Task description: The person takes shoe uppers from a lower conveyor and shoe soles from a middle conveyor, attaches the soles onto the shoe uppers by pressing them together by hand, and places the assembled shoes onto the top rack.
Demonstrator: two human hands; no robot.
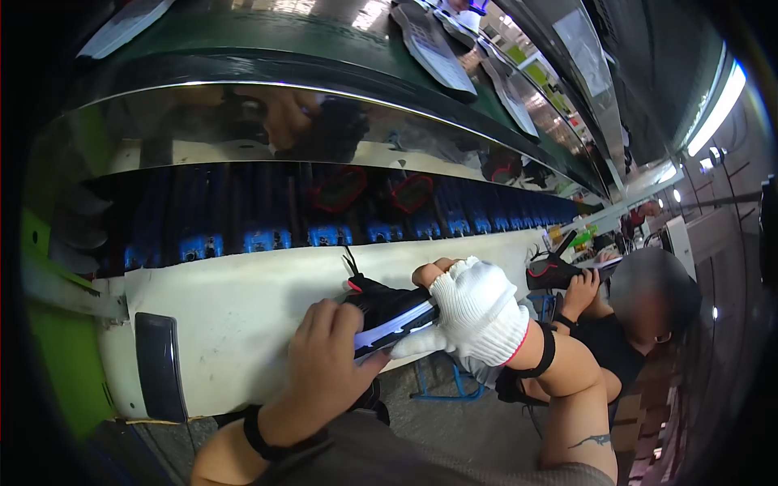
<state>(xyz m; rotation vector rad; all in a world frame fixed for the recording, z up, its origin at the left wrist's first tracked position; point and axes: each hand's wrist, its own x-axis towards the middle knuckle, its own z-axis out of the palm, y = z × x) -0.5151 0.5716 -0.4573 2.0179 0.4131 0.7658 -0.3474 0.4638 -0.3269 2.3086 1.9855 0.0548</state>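
A black shoe (381, 305) with a white and black sole is held between my two hands, above the pale work surface. My left hand (326, 352), bare with a black wristband, grips its left end, the thumb against the sole. Around its right end closes my right hand (478, 312), in a white knitted glove with some fingertips bare. Black laces and a small red tab show at the shoe's upper left.
The pale bench (235, 324) carries a dark phone-like object (160, 366) at left. Behind runs a conveyor (267, 239) with blue parts and red-trimmed pieces (413, 193). Soles (433, 53) lie on the green upper belt (324, 28). A co-worker (596, 340) at right holds another shoe (551, 273).
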